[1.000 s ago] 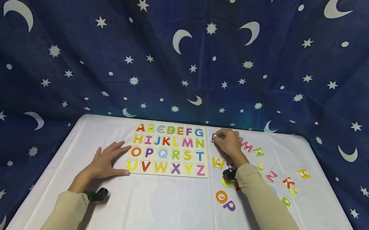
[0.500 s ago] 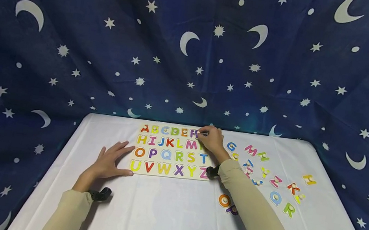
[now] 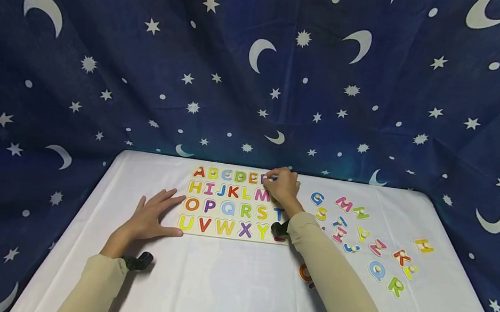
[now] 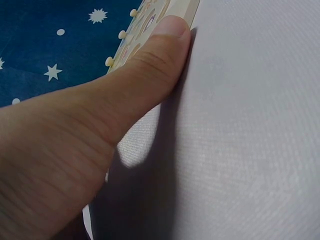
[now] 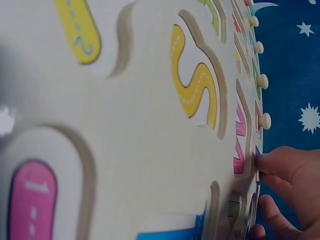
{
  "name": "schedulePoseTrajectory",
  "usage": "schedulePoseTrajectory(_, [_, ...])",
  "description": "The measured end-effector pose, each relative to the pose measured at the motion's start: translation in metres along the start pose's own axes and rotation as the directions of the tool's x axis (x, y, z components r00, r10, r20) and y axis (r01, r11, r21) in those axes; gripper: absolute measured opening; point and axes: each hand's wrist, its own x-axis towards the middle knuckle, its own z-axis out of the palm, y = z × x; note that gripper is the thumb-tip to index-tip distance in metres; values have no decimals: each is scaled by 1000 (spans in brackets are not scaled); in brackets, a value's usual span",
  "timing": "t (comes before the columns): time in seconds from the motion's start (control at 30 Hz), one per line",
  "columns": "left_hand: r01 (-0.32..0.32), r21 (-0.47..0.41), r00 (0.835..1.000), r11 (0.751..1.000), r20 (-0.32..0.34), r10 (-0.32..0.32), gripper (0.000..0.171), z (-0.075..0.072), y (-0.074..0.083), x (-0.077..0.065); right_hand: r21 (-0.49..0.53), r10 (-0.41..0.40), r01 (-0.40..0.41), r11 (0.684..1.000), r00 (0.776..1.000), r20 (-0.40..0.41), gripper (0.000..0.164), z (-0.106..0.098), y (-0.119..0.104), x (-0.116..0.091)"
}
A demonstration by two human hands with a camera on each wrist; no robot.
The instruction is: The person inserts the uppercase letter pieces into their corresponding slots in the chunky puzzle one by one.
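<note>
A wooden alphabet puzzle board [image 3: 214, 235] lies on the white table, with coloured letters in four rows. Knobbed pieces A to E sit in its top row. My right hand [image 3: 283, 188] pinches the purple letter F piece [image 3: 263, 178] at the F place, right after the E; the knob is hidden by the fingers. In the right wrist view a purple edge [image 5: 258, 151] shows under the fingertips. My left hand [image 3: 148, 220] rests with spread fingers at the board's left side. Its thumb [image 4: 150, 65] touches the board's near edge in the left wrist view.
Loose knobbed letter pieces lie right of the board, among them a blue G [image 3: 317, 198], a light blue Q [image 3: 377, 270], a green R [image 3: 396, 287] and a yellow H [image 3: 424, 246]. An orange O [image 3: 305, 272] is partly behind the right forearm. A starry cloth [image 3: 224, 66] hangs behind.
My right hand has carried the purple F from beside the board leftward to the top row, then settled slightly further left. The left hand keeps its place at the board; the head view has shifted slightly.
</note>
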Motion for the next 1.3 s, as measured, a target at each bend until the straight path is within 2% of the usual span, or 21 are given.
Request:
schedulePoseTrajectory(0.43, [-26, -17, 1000, 1000, -9, 26, 102, 2, 2, 1, -7, 26, -27, 1000, 1000, -13, 15, -2, 1, -3])
schedulePoseTrajectory(0.67, [-30, -15, 999, 999, -13, 29, 102, 5, 1, 1, -2, -38, 38, 999, 999, 25, 24, -11, 8, -6])
schedulePoseTrajectory(0.8, [-35, -20, 999, 999, -17, 35, 101, 5, 4, 0, 31, -103, 102, 994, 993, 49, 29, -28, 21, -8])
schedulePoseTrajectory(0.9, [-32, -16, 999, 999, -21, 31, 101, 5, 3, 1, 38, -120, 118, 992, 991, 64, 29, -45, 36, -9])
schedulePoseTrajectory(1.1, [-21, -5, 1000, 1000, -17, 21, 102, 4, 0, 1, 17, -99, 98, 995, 993, 70, 29, -83, 72, -16])
schedulePoseTrajectory(1.3, [-20, 0, 1000, 1000, -17, 20, 102, 3, -1, 1, -57, -57, 65, 996, 991, 118, 28, -107, 104, -20])
